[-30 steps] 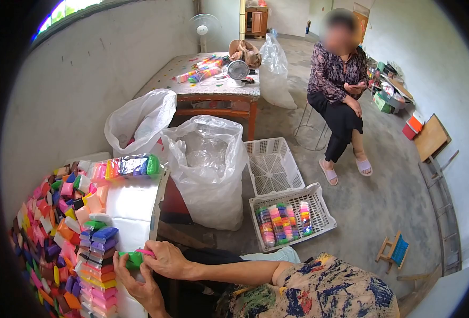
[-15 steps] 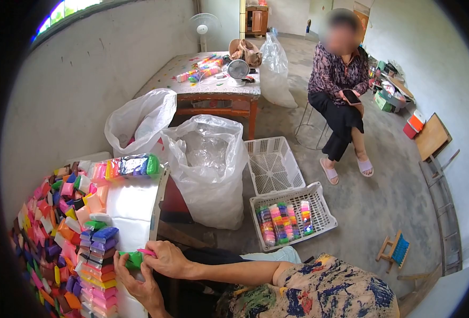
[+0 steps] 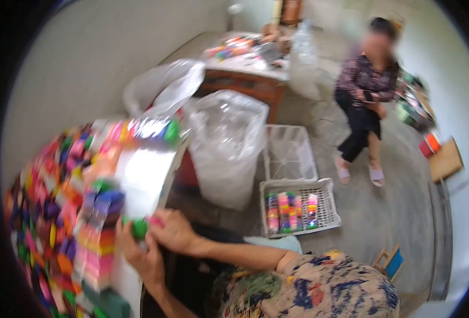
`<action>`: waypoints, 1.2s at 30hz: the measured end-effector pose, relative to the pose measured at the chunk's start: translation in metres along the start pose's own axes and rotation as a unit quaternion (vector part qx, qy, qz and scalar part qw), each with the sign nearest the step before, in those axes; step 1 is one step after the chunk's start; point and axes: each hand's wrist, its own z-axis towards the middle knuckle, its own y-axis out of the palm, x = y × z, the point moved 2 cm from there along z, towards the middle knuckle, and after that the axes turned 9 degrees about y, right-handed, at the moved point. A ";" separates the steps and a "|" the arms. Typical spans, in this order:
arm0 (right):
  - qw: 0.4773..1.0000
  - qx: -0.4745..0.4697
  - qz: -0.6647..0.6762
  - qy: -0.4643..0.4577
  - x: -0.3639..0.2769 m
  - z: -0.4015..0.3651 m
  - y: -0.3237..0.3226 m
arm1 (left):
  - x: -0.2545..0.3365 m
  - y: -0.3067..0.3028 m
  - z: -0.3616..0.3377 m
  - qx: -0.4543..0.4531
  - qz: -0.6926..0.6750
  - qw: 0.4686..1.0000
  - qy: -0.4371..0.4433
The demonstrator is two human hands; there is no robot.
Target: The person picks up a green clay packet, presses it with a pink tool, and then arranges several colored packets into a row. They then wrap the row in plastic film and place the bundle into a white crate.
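Both hands are close together over the near edge of the white work surface. My left hand has its fingers curled round a small green packet. Just beside it, my right hand is closed on a small pink item, blurred and mostly covered by the fingers. To the left of my hands stands a neat stack of colored packets, purple and blue at one end, then orange, yellow and pink. A loose heap of similar packets spreads beyond it.
A clear bag of packets lies across the surface's far end. Large plastic bags stand beyond. On the floor, a white crate holds several filled packs, beside another crate. A person sits at the back right.
The view has turned and blurred, so the room appears shifted rightward. My hands stay together at the green packet, and less of the pink item shows.
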 end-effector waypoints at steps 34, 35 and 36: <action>0.993 0.024 -0.006 -0.117 -0.017 -0.017 -0.011 | 0.002 -0.004 0.002 0.016 -0.036 0.999 -0.032; 0.987 0.023 -0.015 -0.161 -0.017 -0.017 -0.012 | 0.002 -0.004 0.002 0.017 -0.039 0.999 -0.033; 0.978 0.022 -0.024 -0.204 -0.015 -0.017 -0.012 | 0.002 -0.004 0.001 0.018 -0.040 0.999 -0.031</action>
